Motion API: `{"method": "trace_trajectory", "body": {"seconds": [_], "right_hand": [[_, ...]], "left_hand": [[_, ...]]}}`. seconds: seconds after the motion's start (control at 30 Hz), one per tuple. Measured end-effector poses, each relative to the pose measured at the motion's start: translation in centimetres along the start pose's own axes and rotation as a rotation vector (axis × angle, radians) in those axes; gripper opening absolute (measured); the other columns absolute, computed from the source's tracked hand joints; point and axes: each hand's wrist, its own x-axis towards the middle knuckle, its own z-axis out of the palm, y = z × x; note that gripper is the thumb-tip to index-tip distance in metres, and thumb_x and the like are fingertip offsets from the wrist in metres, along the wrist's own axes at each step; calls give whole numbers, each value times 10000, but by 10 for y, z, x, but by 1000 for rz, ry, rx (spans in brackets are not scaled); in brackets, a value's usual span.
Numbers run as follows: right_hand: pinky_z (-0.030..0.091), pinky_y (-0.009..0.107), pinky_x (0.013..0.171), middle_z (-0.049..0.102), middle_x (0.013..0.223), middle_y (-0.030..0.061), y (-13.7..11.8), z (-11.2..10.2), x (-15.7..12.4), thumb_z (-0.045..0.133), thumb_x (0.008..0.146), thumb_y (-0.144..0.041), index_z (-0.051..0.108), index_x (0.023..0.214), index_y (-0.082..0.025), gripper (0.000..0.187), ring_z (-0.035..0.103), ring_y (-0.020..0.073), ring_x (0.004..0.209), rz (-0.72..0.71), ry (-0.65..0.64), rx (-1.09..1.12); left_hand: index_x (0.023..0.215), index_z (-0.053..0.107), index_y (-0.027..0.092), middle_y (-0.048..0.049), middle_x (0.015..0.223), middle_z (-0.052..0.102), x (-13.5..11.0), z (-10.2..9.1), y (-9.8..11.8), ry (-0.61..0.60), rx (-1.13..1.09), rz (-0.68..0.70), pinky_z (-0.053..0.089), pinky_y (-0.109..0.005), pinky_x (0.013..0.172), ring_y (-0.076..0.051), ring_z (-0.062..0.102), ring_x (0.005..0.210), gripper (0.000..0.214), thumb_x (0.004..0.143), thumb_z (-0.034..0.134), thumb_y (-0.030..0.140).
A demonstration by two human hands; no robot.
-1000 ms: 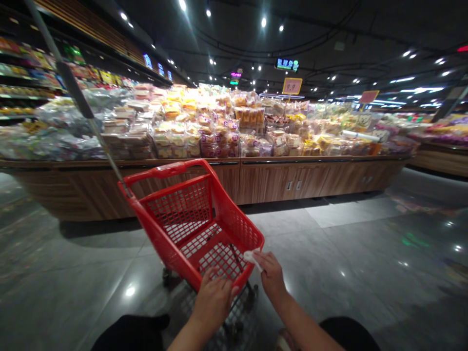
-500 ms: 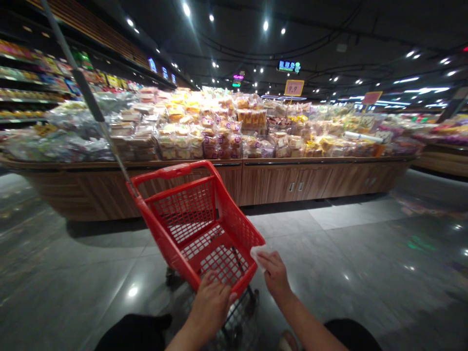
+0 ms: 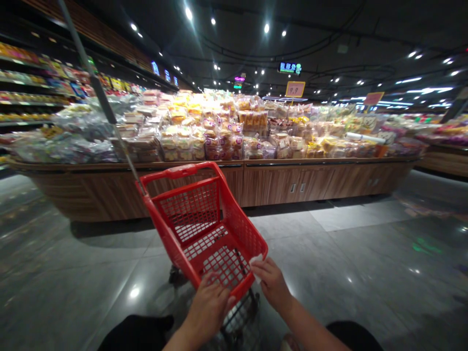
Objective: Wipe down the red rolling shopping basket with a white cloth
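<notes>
A red plastic shopping cart (image 3: 183, 261) stands tilted across the view in front of me, its basket bare inside. My left hand (image 3: 211, 304) is closed over the rim at the near end of the basket. In my right hand (image 3: 268, 280) is a crumpled white tissue (image 3: 257, 260), pinched in the fingers and pressed on the rim at the near right corner. Part of the tissue is hidden by the fingers. A grey pole (image 3: 104, 100) rises from the left end of the cart's handle (image 3: 179, 170).
Behind the cart runs a long wooden display counter (image 3: 274, 185) heaped with bagged baked goods (image 3: 223, 134). Price signs (image 3: 295, 89) stand above it. Stocked shelves (image 3: 29, 92) line the left side. Grey tiled floor (image 3: 321, 273) surrounds the cart.
My right hand has moved slightly down and left along the basket's corner with the tissue. The left hand keeps its place on the rim. The whole view has shifted a little.
</notes>
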Motion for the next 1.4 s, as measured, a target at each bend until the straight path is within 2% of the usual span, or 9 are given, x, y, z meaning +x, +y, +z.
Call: {"method": "trace_trajectory", "body": {"seconds": [0.17,0.4,0.53,0.7,0.8,0.97,1.13,1.27,1.4], "right_hand": [[509,380,782,669,1050,36,16,-11,4,373,684,62,621,1141,-256,610,554,198,904,41,64,-83],[484,391,892,634,1149,44,-4,-1,-5,432,781,-24,565,1218,-236,503,544,202,1037,-67,-32,6],[507,387,834,657,1100,46,7,-5,-3,398,807,-2,585,1190,-262,500,567,192,967,11,62,-48],[492,400,870,639,1143,39,3,0,-11,411,777,-5,569,1211,-257,526,554,202,1029,-25,24,-4],[506,385,831,661,1096,26,5,-7,-10,402,737,23,601,1170,-275,562,576,192,950,7,36,-2],[492,400,847,655,1058,43,20,-22,0,372,652,45,628,1136,-270,631,565,197,962,215,275,-35],[502,321,832,608,1019,42,6,-1,-16,384,660,31,638,1118,-280,609,571,176,951,277,219,72],[514,280,746,600,889,35,3,10,-21,393,664,25,669,1048,-266,555,588,167,843,330,225,107],[503,302,735,620,832,36,18,6,8,393,627,25,700,929,-236,504,594,179,797,370,270,83]], "left_hand": [[684,554,215,48,607,590,1,-11,-3,-125,19,7,220,-424,1027,-115,541,619,263,886,387,220],[683,559,218,47,621,597,2,-20,-13,-164,10,7,240,-411,1022,-112,553,632,272,881,372,215],[696,558,223,50,632,602,3,-25,-18,-206,7,18,248,-425,1017,-116,560,638,249,873,383,221],[695,557,217,40,635,602,3,-30,-23,-184,-21,38,244,-425,1021,-112,557,653,282,881,346,211],[687,565,217,36,640,609,2,-36,-25,-224,-30,31,243,-437,1024,-115,566,665,286,876,349,215],[673,595,207,6,647,641,14,-40,-5,-308,54,-163,211,-524,1031,-153,602,690,332,888,348,265],[1061,566,195,-79,951,687,51,-17,35,-399,41,-331,426,-404,855,-216,636,894,328,901,344,375],[910,616,165,-109,780,706,68,4,47,-497,83,-442,483,-368,648,-262,677,745,388,912,290,375],[900,614,170,-117,770,710,61,6,45,-509,86,-429,486,-367,636,-266,681,750,377,917,274,331]]}}
